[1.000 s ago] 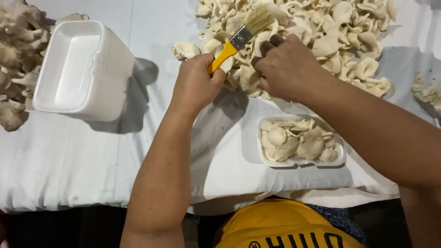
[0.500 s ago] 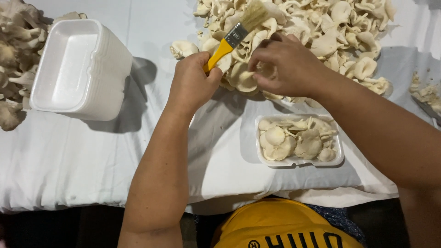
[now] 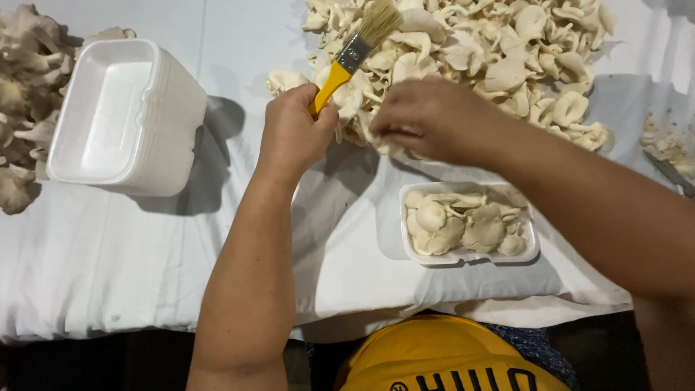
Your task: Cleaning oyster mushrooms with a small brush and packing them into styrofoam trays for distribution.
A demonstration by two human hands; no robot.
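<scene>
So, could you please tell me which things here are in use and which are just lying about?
In use: left hand, yellow-handled brush, right hand, pale mushroom heap, filled white foam tray.
Lying about: stacked empty white foam trays, darker mushroom pile.

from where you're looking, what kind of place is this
Likely a mushroom sorting and packing table. A big heap of pale oyster mushrooms lies on a white cloth, a stack of empty foam trays stands nearby, and one filled tray sits in front. The left hand holds a yellow-handled brush.
</scene>
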